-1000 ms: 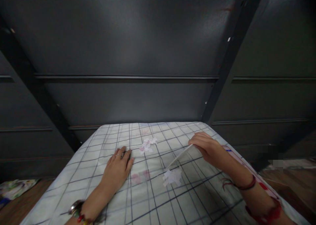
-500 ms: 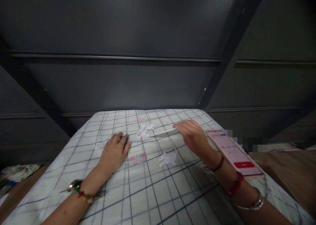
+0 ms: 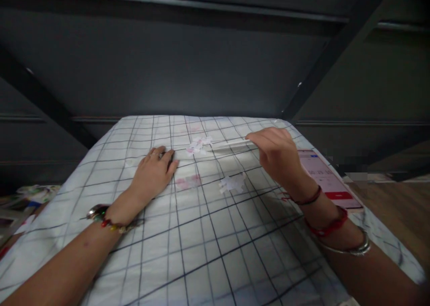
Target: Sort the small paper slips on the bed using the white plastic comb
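My left hand [image 3: 154,169] lies palm down on the checked cloth [image 3: 188,234], fingers loosely spread, over a pale band at its far side. My right hand [image 3: 277,151] is raised a little at the right, fingertips pinched on the end of a thin pale strip [image 3: 231,144]. The strip slants down leftward to a cluster of small white and pinkish paper scraps [image 3: 199,144]. Whether it is tape, paper or a fold of the cloth, I cannot tell. A second pile of white scraps [image 3: 232,183] and a pinkish patch [image 3: 188,182] lie nearer me.
A phone [image 3: 331,178] with a timer on its screen lies at the right edge, partly behind my right forearm. Dark panels [image 3: 174,68] rise behind the cloth's far edge. Assorted items [image 3: 32,203] sit below at the left, beside the wooden floor [image 3: 393,216].
The view has tilted downward, so everything sits higher in the picture. My right hand has lifted slightly and moved right with the strip's end; my left hand stays in place on the cloth.
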Demonstrator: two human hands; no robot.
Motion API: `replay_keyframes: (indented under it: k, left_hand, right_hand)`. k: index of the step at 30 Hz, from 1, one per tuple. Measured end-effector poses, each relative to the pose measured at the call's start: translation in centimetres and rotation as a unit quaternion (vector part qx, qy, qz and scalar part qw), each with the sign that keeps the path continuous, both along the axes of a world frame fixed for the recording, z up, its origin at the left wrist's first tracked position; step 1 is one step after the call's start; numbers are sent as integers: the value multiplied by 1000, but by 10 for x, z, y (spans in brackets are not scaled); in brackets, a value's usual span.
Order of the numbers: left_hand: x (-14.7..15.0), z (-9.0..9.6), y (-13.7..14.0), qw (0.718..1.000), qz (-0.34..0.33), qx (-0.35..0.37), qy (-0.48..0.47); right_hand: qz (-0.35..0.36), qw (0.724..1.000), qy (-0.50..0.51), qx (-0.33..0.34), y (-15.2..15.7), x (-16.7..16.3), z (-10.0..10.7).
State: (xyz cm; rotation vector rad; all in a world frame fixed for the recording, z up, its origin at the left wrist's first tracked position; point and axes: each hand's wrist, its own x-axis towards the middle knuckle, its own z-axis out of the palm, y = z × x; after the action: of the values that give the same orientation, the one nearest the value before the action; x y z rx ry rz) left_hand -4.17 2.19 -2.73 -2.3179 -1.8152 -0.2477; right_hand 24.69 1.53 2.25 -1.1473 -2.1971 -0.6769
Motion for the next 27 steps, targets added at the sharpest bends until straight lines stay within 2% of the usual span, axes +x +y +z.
replay_keyframes:
  k: [9,15,22,27]
  left_hand:
    - [-3,-7,3,1000,-14,-3,-17]
    - [0,-4,2,1000,-2,-4,-8]
    - [2,0,0,1000,-2,-5,-4]
    - [4,3,-2,1000,-1,-1,-3]
  right_hand:
    - [14,999,-23,-35,0,2,-5]
    - [-2,1000,-18,-13,-2,-1,-3]
    - [1,999,-30,-32,-4,-3,-2]
    - [-3,1000,-17,-19,-6,-3,0]
